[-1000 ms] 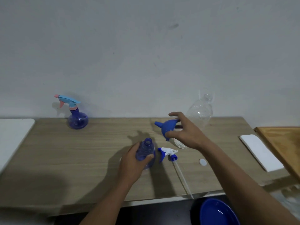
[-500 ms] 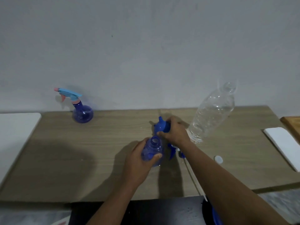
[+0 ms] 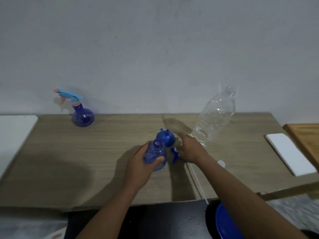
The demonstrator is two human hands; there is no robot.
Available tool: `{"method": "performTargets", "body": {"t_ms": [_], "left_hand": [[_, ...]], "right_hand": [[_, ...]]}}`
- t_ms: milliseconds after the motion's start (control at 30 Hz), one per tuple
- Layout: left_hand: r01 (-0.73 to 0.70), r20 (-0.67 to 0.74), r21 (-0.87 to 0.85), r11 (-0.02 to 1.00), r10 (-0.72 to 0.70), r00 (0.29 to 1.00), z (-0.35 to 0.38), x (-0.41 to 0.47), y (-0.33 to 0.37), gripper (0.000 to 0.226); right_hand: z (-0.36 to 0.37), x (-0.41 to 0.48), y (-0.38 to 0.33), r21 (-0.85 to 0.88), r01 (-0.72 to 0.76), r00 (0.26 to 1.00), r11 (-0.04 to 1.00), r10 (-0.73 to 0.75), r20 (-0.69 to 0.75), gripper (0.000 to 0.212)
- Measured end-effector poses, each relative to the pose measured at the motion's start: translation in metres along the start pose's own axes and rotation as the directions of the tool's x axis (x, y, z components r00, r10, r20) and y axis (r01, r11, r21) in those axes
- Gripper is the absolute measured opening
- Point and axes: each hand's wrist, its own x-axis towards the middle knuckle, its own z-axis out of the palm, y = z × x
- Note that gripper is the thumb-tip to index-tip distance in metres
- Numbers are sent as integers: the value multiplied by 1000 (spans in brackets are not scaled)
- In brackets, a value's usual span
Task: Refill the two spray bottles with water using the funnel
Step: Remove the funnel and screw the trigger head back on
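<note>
Two hands: left hand (image 3: 138, 163) fingers clamp bulbous translucent-blue bottle (image 3: 155, 151); right hand (image 3: 191, 150) fingers blurred, unclear.

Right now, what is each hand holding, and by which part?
The left hand grips the open spray bottle round its body. The right hand is blurred beside the funnel; whether it holds anything cannot be told.

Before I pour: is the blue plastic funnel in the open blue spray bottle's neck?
No, the blue plastic funnel is behind the open blue spray bottle, whose mouth is bare.
</note>
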Motion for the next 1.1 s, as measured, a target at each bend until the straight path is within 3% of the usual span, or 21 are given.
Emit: {"method": "performTargets", "body": {"t_ms": [100,200,367,567,833,967,1100], "left_hand": [[1,-6,-24,1000,-1,1000,1,-1,2,58],[-5,10,-27,1000,5,1000,0,-2,3,56],[-3,33,-29,1000,4,999,-1,-3,3,56],[-20,31,-33,999,21,999,-1,-2,0,56],[-30,12,-13,999,30,999,1,0,-5,53],[0,13,-22,1000,1,1000,1,2,-9,47],[33,29,-20,999,-33,999,0,3,-11,52]], "right_hand": [[11,-12,10,-217,4,998,976,9,62,30],[18,-18,19,-287,7,999,958,7,49,24],[15,-32,22,-86,-41,999,995,39,-32,26],[-33,-60,0,132,75,967,988,-40,-251,22],[-132,-90,-73,466,334,816,819,-4,-577,29],[-154,-94,-104,490,476,723,731,-7,-691,30],[-154,-92,-122,501,528,693,686,-6,-721,28]]}}
